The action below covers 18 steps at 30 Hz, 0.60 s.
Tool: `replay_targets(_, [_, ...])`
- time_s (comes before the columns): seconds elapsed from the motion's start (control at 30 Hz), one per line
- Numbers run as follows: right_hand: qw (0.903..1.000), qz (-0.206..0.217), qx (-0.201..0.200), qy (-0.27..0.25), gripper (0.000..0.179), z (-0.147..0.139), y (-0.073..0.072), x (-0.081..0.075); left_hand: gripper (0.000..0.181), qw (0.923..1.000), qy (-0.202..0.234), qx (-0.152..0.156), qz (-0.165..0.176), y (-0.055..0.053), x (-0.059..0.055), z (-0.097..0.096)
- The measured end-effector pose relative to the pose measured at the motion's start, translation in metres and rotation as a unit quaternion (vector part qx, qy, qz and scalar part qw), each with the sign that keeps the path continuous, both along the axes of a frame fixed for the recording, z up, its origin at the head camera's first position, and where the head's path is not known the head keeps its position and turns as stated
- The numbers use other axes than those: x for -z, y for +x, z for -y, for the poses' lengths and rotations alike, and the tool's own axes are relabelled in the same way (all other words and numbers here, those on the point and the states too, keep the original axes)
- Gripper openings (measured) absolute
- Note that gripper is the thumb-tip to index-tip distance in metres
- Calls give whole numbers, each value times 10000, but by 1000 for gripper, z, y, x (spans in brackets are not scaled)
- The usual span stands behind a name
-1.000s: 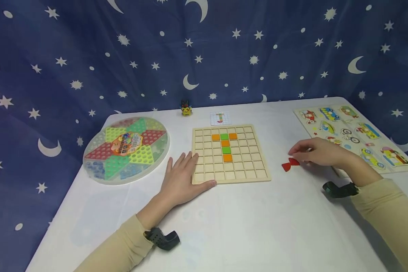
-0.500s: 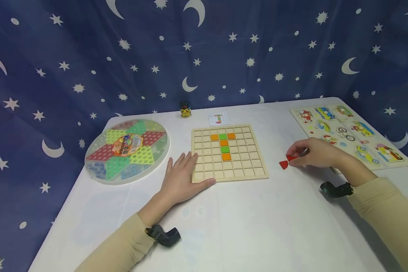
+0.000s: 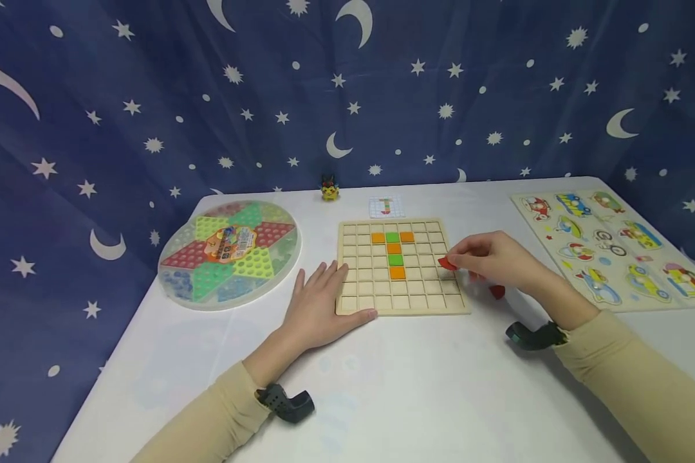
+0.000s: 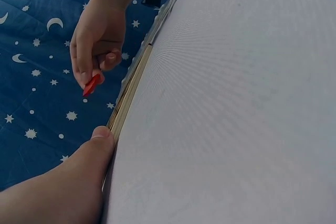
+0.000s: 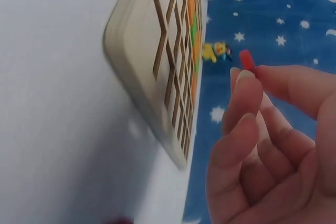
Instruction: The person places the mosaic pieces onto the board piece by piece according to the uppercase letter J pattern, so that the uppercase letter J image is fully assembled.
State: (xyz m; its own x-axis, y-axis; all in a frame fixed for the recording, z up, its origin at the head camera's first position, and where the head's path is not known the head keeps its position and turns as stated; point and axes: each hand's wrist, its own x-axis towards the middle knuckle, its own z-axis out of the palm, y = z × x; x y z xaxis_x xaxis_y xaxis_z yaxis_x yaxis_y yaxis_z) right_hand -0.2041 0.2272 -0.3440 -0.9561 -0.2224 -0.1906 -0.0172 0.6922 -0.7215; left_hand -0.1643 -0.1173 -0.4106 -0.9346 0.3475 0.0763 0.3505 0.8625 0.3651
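A wooden grid board (image 3: 361, 289) lies on the white table, with orange (image 3: 398, 273) and green (image 3: 395, 260) square tiles set in a T shape. My left hand (image 3: 318, 315) rests at the board's left front corner, fingers extended and thumb (image 4: 86, 158) along the front edge. Between thumb and fingertips my right hand (image 3: 500, 260) pinches a small red tile (image 3: 447, 263), held above the board's right edge. The right wrist view shows this red tile (image 5: 247, 60) edge-on. Another red tile (image 3: 497, 292) lies on the table under the right hand, partly hidden.
Behind the board lies a small pattern card (image 3: 386, 207), with a yellow figurine (image 3: 329, 188) further back. A round Chinese checkers set (image 3: 228, 254) stands at left. A picture puzzle board (image 3: 614, 251) occupies the right side. A starry blue curtain (image 3: 255, 64) hangs behind the table.
My right hand has picked up one of the two red tiles from the table and carried it left to the board's edge. The left hand has stayed in place; the head view shifts slightly.
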Motion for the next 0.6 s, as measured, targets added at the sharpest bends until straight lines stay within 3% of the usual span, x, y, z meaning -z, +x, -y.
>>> replay_targets(0.4, [9949, 361, -260, -908, 21, 27, -2, 13, 110, 10000, -58, -3, 0, 0, 0, -1])
replay_targets(0.6, [9954, 172, -438, -834, 21, 36, 0, 16, 109, 10000, -91, -10, -32, 0, 0, -1])
